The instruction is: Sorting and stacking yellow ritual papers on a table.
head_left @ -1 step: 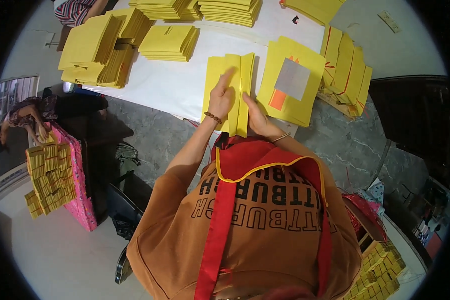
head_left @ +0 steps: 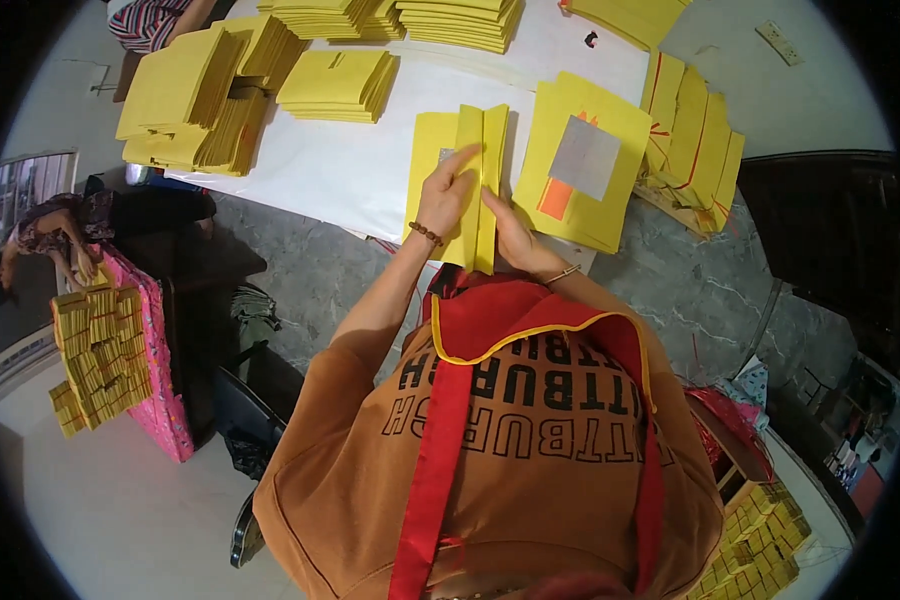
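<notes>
On the white table edge before me lies a yellow paper sheet point(head_left: 428, 135) with folded panels standing up along its middle. My left hand point(head_left: 446, 198), wearing a beaded bracelet, rests on it with the index finger stretched across the raised fold. A small grey patch shows on the paper beside that finger. At the right edge of the same sheet, my right hand point(head_left: 515, 238) grips the folded side; some of its fingers are hidden. Just to the right are larger yellow sheets point(head_left: 580, 95) with a grey square piece point(head_left: 584, 158) and an orange strip point(head_left: 555, 199) on top.
Stacks of folded yellow paper point(head_left: 337, 85) stand across the white table point(head_left: 320, 165). More yellow bundles point(head_left: 692, 140) sit at the right. At far left a person point(head_left: 60, 225) handles yellow bundles point(head_left: 100, 340) on a pink-covered table point(head_left: 165, 400). A dark chair point(head_left: 253, 400) stands lower left.
My left index finger has shifted slightly down and to the right across the fold, uncovering the grey patch. The raised panel stands a little wider. My right hand has moved slightly left.
</notes>
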{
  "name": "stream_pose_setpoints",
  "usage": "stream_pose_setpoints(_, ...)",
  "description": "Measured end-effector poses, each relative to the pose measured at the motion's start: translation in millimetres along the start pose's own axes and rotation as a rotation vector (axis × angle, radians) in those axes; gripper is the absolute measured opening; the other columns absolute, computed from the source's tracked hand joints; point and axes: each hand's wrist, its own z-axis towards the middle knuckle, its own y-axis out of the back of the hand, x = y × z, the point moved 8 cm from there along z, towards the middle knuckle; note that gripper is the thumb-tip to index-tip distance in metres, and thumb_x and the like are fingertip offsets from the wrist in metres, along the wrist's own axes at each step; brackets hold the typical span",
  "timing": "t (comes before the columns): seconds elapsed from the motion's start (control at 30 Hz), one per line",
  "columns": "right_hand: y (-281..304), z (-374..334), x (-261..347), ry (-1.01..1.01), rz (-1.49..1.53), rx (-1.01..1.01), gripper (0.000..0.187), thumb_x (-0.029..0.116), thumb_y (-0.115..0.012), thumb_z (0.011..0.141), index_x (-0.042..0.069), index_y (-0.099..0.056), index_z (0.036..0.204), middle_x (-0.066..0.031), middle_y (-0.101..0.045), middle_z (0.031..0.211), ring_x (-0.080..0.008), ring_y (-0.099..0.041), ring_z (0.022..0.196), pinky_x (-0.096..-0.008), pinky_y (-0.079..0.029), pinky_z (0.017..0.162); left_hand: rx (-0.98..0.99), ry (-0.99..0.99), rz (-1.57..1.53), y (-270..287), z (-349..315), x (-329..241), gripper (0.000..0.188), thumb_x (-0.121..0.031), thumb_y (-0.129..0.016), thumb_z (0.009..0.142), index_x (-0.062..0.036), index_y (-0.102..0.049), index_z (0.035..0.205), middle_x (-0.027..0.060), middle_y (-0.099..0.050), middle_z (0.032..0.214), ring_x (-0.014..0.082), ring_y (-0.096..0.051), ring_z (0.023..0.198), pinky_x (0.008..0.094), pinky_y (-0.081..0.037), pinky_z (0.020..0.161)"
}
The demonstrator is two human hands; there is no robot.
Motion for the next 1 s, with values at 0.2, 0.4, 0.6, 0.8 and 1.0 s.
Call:
stream_pose_setpoints(0.2, -26, -11, 31, 0.117, -0.437, 0.102, 0.079, 0.022, -0.056, 0.083, 0.001, -0.001, 0.136, -0.0153, -0.025, 0.133, -0.0211, -0.026, 0.125, -0.0317, -0.025, 0.102, 0.179, 0.143, 0.035, -16, 6, -3, 0.052, -0.033, -0.067, 0.075, -0.0009, -0.053, 0.114, 0.0169, -0.054, 0.113, 0.0225, -0.051, 0.106, 0.0303, -0.039, 0.09)
stream_pose_setpoints(0.4, -34, -11, 33, 0.113, -0.434, 0.2, 0.095, 0.018, -0.066, 0.075, 0.001, 0.007, 0.133, -0.0172, -0.026, 0.13, -0.024, -0.027, 0.124, -0.0329, -0.028, 0.101, 0.197, 0.114, 0.061, -17, 6, -4, 0.059, -0.036, -0.07, 0.071, 0.0009, -0.053, 0.114, 0.0186, -0.054, 0.113, 0.0261, -0.051, 0.106, 0.0331, -0.04, 0.09)
stream_pose_setpoints(0.6, -43, -17, 44, 0.093, -0.433, 0.21, 0.1, 0.018, -0.067, 0.073, 0.002, 0.01, 0.136, -0.0171, -0.017, 0.136, -0.025, -0.017, 0.129, -0.0341, -0.02, 0.105, 0.195, 0.074, 0.182, -18, 7, -7, 0.056, -0.036, -0.069, 0.072, 0.0003, -0.055, 0.112, 0.02, -0.054, 0.113, 0.0274, -0.051, 0.106, 0.0334, -0.04, 0.089)
stream_pose_setpoints(0.8, -13, -11, 17, 0.09, -0.203, 0.077, 0.069, 0.025, -0.052, 0.087, 0.005, -0.009, 0.137, -0.0087, -0.028, 0.134, -0.0188, -0.028, 0.124, -0.0318, -0.027, 0.101, 0.193, 0.166, -0.103, -15, 6, 8, 0.042, -0.026, -0.066, 0.076, 0.0007, -0.057, 0.107, 0.0115, -0.061, 0.095, 0.0159, -0.057, 0.086, 0.0264, -0.045, 0.074)
stream_pose_setpoints(1.0, -1, -2, 6, -0.025, 0.14, -0.011, 0.052, 0.043, -0.029, 0.094, 0.006, -0.035, 0.129, -0.0034, -0.044, 0.126, -0.0148, -0.04, 0.115, -0.0298, -0.03, 0.098, 0.091, 0.317, -0.107, -8, 2, 18, 0.022, -0.011, -0.054, 0.081, 0.0003, -0.058, 0.1, 0.0006, -0.059, 0.077, 0.0056, -0.049, 0.062, 0.0201, -0.04, 0.054)
